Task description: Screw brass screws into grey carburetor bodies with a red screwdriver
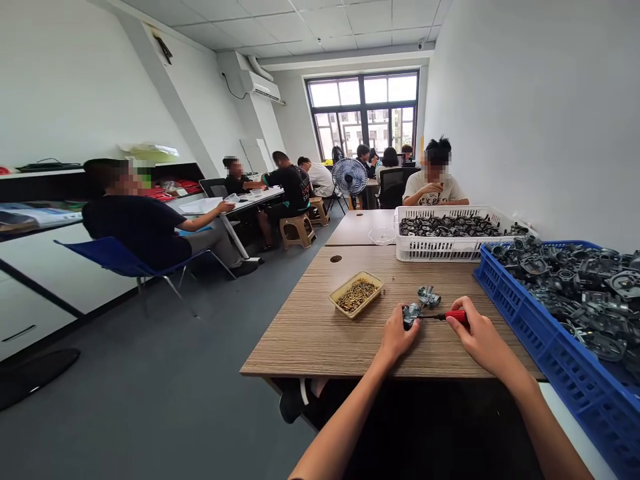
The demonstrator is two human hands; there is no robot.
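Note:
My left hand (399,335) is closed around a small grey metal carburetor (413,312), holding it just over the table top. In my right hand (477,333) is a screwdriver (455,316) with a red handle, its dark shaft pointing left and its tip at the carburetor. Exactly where the tip sits on the part is too small to tell. Just beyond my hands a second carburetor (429,297) lies on the wood-grain table (310,333). To the left stands a cream tray (340,308) of small brass-coloured parts.
A blue crate (530,330) heaped with carburetors stands at my right. Behind it, a white basket (435,251) holds many dark metal parts. A clear dish (382,236) is farther back. One person (435,190) sits across the table; several others sit at the left and back.

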